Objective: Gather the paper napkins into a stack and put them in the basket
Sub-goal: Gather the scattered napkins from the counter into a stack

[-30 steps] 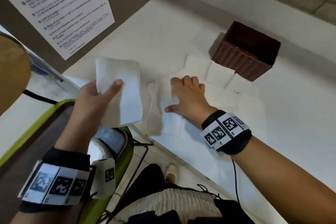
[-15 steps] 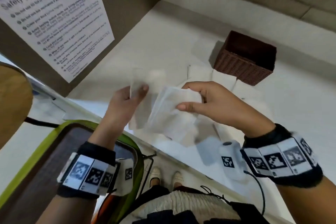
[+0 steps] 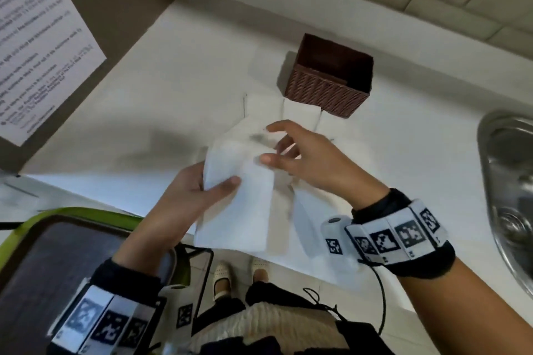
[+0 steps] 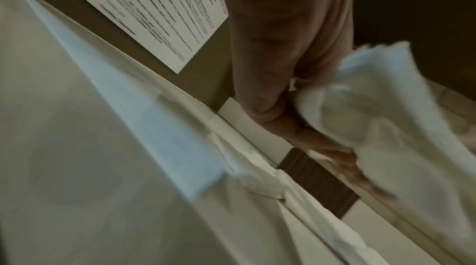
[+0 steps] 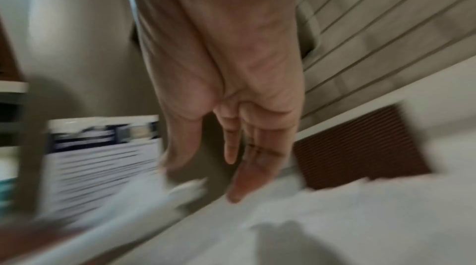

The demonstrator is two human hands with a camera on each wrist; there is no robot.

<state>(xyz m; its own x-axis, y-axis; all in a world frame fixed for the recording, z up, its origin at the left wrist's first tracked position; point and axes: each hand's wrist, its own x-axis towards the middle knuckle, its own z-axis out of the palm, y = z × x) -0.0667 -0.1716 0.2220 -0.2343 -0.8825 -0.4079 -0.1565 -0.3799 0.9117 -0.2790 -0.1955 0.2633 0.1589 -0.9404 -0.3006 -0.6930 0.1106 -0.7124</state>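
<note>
A left hand [image 3: 184, 199] pinches a stack of white paper napkins [image 3: 239, 204], thumb on top, above the counter's front edge. The right hand [image 3: 305, 158] hovers just beside it, fingers loosely spread and empty. More napkins [image 3: 300, 112] lie against the brown wicker basket [image 3: 326, 92].

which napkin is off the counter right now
The napkin gripped in the left hand; the other napkins lie flat on the counter near the basket.
</note>
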